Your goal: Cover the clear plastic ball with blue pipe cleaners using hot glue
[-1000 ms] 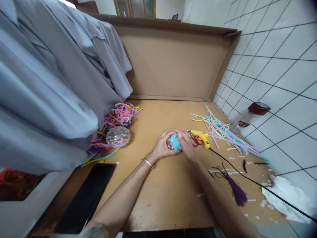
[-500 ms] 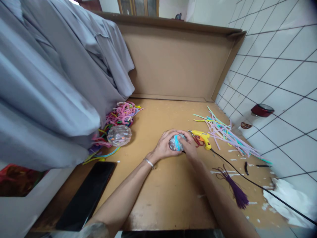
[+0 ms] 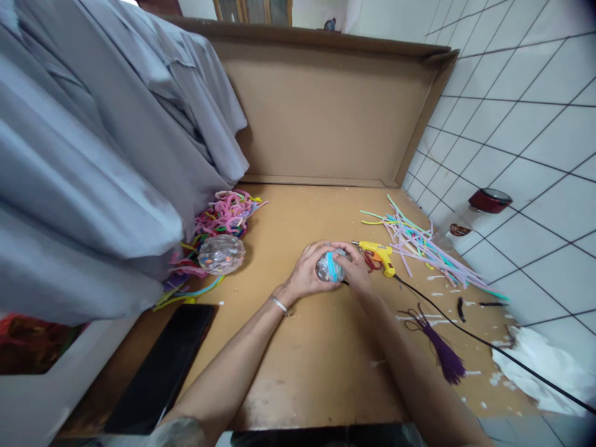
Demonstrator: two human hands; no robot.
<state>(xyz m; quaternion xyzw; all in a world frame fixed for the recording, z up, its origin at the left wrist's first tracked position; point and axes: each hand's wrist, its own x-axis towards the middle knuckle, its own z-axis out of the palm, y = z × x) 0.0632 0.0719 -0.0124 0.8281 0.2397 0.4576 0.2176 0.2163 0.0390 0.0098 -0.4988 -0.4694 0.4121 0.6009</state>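
Note:
A clear, textured ball (image 3: 325, 269) with a light-blue strip (image 3: 332, 267) across it sits between my two hands over the middle of the table. My left hand (image 3: 308, 271) cups its left side, fingers curled over the far edge. From the right, my right hand (image 3: 354, 269) wraps it, thumb laid near the blue strip. The ball's underside and far side are hidden by my fingers. Just right of my right hand lies a yellow hot glue gun (image 3: 379, 253), with red-handled scissors (image 3: 370, 261) partly under it.
A second clear ball (image 3: 221, 254) rests by a heap of pipe cleaners (image 3: 228, 214) at left, beside a grey cloth (image 3: 139, 155). A black phone (image 3: 162, 369) lies front left. Pastel strips (image 3: 419, 245), a jar (image 3: 470, 217), purple cord (image 3: 440, 351) and white tissue (image 3: 540, 366) are at right.
Both hands keep the same hold on the ball. The view has shifted slightly; nothing else has visibly moved.

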